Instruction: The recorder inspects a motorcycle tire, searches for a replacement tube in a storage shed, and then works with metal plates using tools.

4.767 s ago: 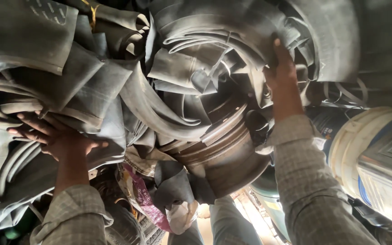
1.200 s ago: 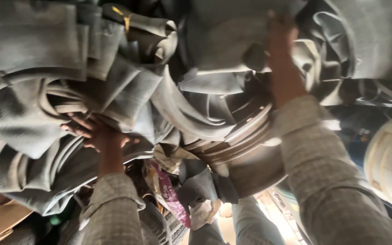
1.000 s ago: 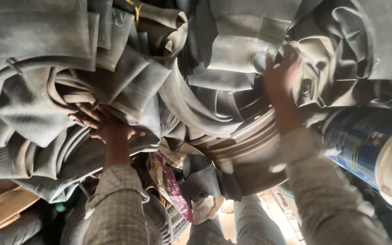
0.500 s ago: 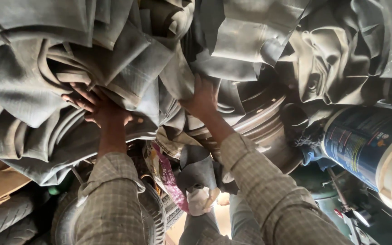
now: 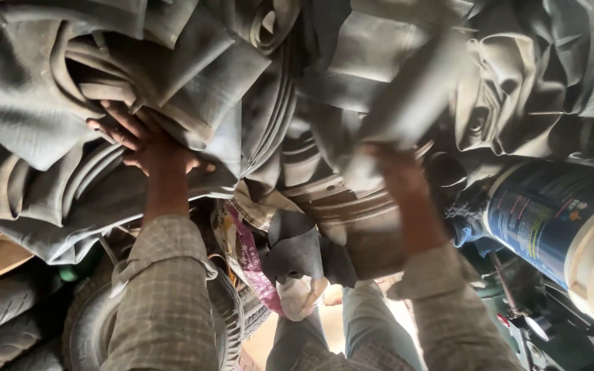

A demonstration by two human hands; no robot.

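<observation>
Crowded storage overhead: grey, dusty rubber tubes (image 5: 173,75) hang folded and packed edge to edge, with little free room. Left hand (image 5: 149,141) presses flat, fingers spread, against them. Right hand (image 5: 393,172) is blurred; its grip cannot be told. Blue drum (image 5: 551,220) nearby.

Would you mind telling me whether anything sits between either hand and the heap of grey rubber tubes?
Nothing visible does. The left hand is already pressed flat against the grey rubber tubes, and the right hand, though blurred, is up against the same heap.
</observation>
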